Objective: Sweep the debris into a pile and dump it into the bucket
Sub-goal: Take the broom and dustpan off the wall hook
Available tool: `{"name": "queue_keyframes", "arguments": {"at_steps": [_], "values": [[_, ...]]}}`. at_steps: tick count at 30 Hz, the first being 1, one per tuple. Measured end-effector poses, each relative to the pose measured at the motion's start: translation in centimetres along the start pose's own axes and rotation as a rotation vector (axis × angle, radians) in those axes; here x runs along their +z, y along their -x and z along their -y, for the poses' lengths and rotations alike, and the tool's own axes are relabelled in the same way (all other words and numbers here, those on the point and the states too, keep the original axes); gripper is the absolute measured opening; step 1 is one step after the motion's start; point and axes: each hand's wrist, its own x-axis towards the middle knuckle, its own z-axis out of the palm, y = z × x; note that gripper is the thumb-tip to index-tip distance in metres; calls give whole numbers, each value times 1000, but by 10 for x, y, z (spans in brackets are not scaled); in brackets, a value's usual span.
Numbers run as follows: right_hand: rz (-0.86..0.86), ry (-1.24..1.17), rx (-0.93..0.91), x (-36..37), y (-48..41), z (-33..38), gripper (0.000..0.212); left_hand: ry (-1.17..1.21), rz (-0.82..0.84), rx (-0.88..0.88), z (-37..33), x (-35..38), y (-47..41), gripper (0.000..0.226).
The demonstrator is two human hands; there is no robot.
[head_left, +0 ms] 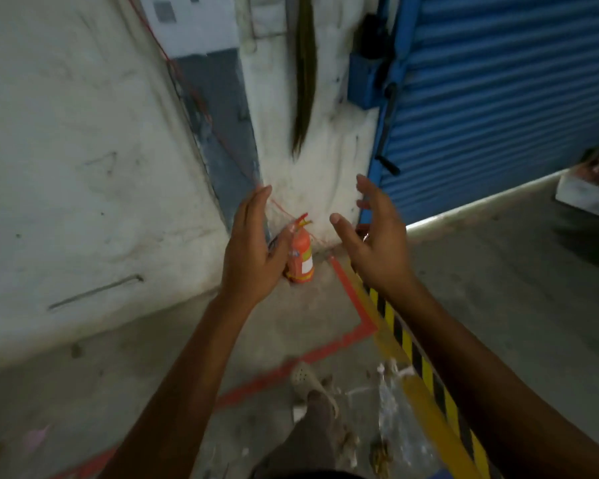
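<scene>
We hold both hands raised before us, palms facing each other and apart. Our left hand has its fingers nearly straight and holds nothing. Our right hand is spread, fingers loosely bent, and holds nothing either. The debris, clear plastic scraps and crumbs, lies on the floor by our foot, beside the yellow-black stripe. An orange fire extinguisher stands behind the left hand.

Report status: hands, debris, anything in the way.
Left hand and right hand open, empty. Debris scattered on floor, unpiled. Bucket not in view. Fire extinguisher at wall ahead.
</scene>
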Motion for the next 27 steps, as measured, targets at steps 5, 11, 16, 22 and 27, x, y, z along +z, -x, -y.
{"name": "queue_keyframes", "arguments": {"at_steps": [5, 11, 16, 22, 27], "values": [[-65, 15, -182, 20, -150, -1, 66, -18, -95, 128, 12, 18, -146, 60], [-122, -38, -259, 30, -322, 7, 65, -46, -220, 224, 31, 17, -324, 61], [-232, -54, -357, 16, -435, 18, 64, -125, -291, 331, 18, 5, -455, 63], [-316, -25, -543, -15, -568, 43, 61, -221, -368, 445, -20, -3, -587, 61], [-284, -35, -615, -42, -663, 64, 61, -297, -440, 415, -39, -7, -671, 64]]}}
